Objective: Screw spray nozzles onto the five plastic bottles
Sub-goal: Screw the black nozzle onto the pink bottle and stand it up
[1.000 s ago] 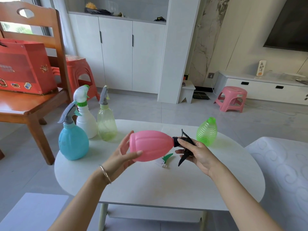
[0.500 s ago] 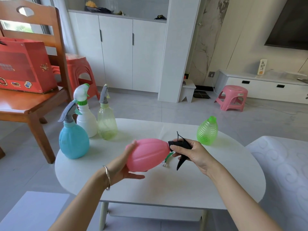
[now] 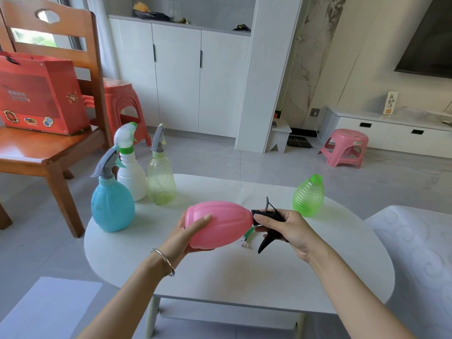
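Okay, left hand (image 3: 189, 234) cradles one pink bottle (image 3: 217, 223) sideways, right hand (image 3: 285, 227) clamps its black nozzle (image 3: 267, 217); three capped bottles beyond left hand, one green bottle (image 3: 308, 196) bare beyond right.

A white, rounded surface (image 3: 220, 285) on pale legs carries the bottles. At its far left corner stand three upright bottles, each with a nozzle fitted: a blue bottle (image 3: 112, 206) nearest the edge, a white bottle (image 3: 132, 178) just behind it, and a clear yellow-green bottle (image 3: 162, 184) beside the white one, close enough that they seem to touch. Well apart, at the far right, a ribbed green bottle (image 3: 308, 199) stands upright with its neck open. Near the middle lies a green-and-white nozzle (image 3: 247, 237), mostly hidden.
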A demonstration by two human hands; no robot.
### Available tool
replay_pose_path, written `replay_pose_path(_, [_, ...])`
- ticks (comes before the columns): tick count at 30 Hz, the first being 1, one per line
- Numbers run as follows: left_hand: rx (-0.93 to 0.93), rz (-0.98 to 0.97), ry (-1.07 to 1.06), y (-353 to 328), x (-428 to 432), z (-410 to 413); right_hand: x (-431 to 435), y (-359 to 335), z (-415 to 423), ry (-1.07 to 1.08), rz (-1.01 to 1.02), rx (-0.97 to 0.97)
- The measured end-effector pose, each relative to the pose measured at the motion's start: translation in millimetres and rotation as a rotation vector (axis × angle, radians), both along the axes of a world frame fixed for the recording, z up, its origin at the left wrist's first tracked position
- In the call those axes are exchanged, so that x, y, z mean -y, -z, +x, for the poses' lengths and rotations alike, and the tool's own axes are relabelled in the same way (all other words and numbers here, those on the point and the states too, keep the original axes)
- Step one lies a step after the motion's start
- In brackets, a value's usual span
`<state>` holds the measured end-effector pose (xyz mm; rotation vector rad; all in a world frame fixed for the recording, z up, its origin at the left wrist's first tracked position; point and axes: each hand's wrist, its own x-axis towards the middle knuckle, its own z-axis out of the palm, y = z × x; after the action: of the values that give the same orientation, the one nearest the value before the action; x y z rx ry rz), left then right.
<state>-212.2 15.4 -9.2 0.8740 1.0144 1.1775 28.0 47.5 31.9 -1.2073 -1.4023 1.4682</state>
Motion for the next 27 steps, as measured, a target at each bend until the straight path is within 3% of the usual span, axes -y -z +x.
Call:
replay_pose_path(11, [-0.118, 0.119, -0.088, -0.6, -0.4, -3.4, 0.9, -1.1, -6.6, 0.030, -0.004, -0.048])
replay_pose_path(19, [0.010, 0.068, -0.319, -2.8, -8.5, -0.7, -1.7, 4.1, -37.1, 0.376, 0.597, 0.269])
replay_pose_path(21, [-0.010, 0.090, -0.389, -3.2, -10.0, 0.8, -0.2, 4.6, -48.7, 0.333, 0.511, 0.268])
replay_pose_path(25, [-0.016, 0.153, -0.372, -2.3, -8.2, 7.8, 5.0, -0.7, -78.6, 0.028, -0.104, 0.061])
replay_pose_path(27, [-0.042, 0.183, -0.334, -0.7, -7.2, 7.6, 2.2, 1.0, -89.6, -0.007, -0.180, -0.001])
